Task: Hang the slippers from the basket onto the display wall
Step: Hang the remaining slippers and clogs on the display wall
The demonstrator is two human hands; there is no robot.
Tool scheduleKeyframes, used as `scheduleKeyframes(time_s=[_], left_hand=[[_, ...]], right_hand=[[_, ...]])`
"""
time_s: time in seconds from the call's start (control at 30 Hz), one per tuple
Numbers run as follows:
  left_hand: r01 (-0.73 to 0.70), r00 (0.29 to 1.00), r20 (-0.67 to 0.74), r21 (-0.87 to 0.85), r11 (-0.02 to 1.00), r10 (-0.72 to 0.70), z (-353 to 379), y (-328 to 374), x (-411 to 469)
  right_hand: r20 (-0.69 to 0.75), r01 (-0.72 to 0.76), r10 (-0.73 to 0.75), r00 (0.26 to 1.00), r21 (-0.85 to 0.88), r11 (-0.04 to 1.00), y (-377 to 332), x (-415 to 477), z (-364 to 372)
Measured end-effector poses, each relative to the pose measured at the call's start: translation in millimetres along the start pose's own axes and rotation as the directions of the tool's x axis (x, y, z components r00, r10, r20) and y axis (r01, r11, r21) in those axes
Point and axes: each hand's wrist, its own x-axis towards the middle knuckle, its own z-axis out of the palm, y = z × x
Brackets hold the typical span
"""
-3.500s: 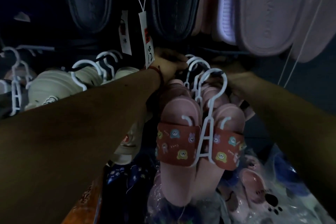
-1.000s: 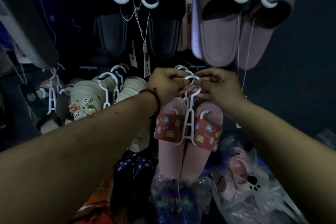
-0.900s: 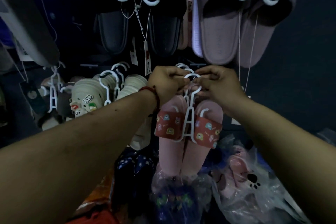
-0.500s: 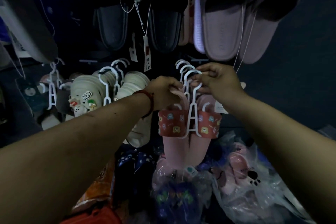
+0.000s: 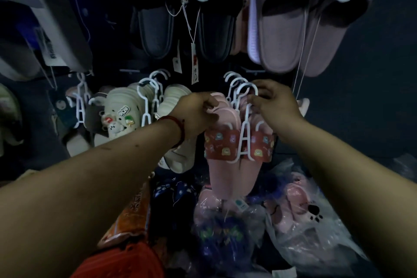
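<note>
Nearest us, bagged slippers (image 5: 311, 221) wait below, so we judge much is left to hang. Our left hand (image 5: 196, 115) pinches the top edge of the pink slippers (image 5: 225, 165). Our right hand (image 5: 274, 104) curls its fingers round their white hanger (image 5: 244, 133), seemingly hooked among others on the display wall (image 5: 361, 97). Cream slippers (image 5: 121, 115) crowd the left and mauve slippers (image 5: 279, 40) overhang, so open room lies rightward.

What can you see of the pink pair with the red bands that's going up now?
The pink slippers are a rubbery-looking pair, each crossed by a red band printed with small cartoon faces. They hang lengthwise, side by side, on a white hanger of plastic whose hook points up among other white hooks. The left hand grips the left slipper's upper end; the right hand pinches the hanger near its hook. Bagged slippers lie just below. Whether the hook sits on a peg is unclear.
</note>
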Motion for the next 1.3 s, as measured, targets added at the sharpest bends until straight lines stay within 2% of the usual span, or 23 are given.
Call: scheduleKeyframes(time_s=[0.17,0.3,0.47,0.57,0.67,0.8,0.87,0.97,1.07,1.17,1.23,1.3], left_hand=[[0.039,0.995,-0.087,-0.139,0.99,-0.052,-23,-11,-47],[0.118,0.981,-0.139,-0.13,0.984,-0.136,-47,-34,-85],[0.17,0.954,-0.229,-0.114,0.979,-0.193,-81,-54,-103],[0.167,0.94,-0.29,-0.076,0.983,-0.182,-99,-64,-102],[0.139,0.919,-0.378,0.058,0.989,-0.107,-116,-75,-93],[0.185,0.9,-0.414,0.082,0.979,-0.135,-143,-97,-67],[0.216,0.904,-0.392,0.07,0.974,-0.172,-155,-105,-50],[0.309,0.919,-0.254,-0.006,0.951,-0.3,-167,-121,-22],[0.394,0.895,-0.145,-0.186,0.9,-0.422,-171,-149,4],[0.444,0.855,-0.093,-0.377,0.813,-0.51,-170,-172,22],[0.442,0.856,-0.058,-0.434,0.785,-0.514,-168,-187,32],[0.438,0.863,-0.055,-0.416,0.797,-0.503,-165,-201,42]], right_hand=[[-0.178,-0.001,0.002,0.984,0.006,1.0,-6,-36,12],[-0.283,0.033,-0.02,0.959,0.042,0.999,-15,-69,35],[-0.116,0.03,-0.024,0.993,0.05,0.998,-21,-90,73],[-0.016,0.045,-0.045,0.999,-0.038,0.998,-26,-85,94],[0.045,0.106,-0.101,0.994,-0.122,0.987,-29,-69,113],[0.137,0.168,-0.137,0.981,-0.25,0.954,-36,-35,134],[0.191,0.141,-0.077,0.978,-0.347,0.927,-38,-12,142],[0.211,0.033,0.053,0.976,-0.383,0.923,-40,20,156],[0.202,-0.127,0.201,0.959,-0.33,0.936,-35,45,165],[0.24,-0.271,0.32,0.917,-0.218,0.938,-21,65,169],[0.255,-0.344,0.372,0.893,-0.148,0.927,-11,78,173],[0.262,-0.332,0.358,0.896,-0.138,0.933,-3,90,178]])
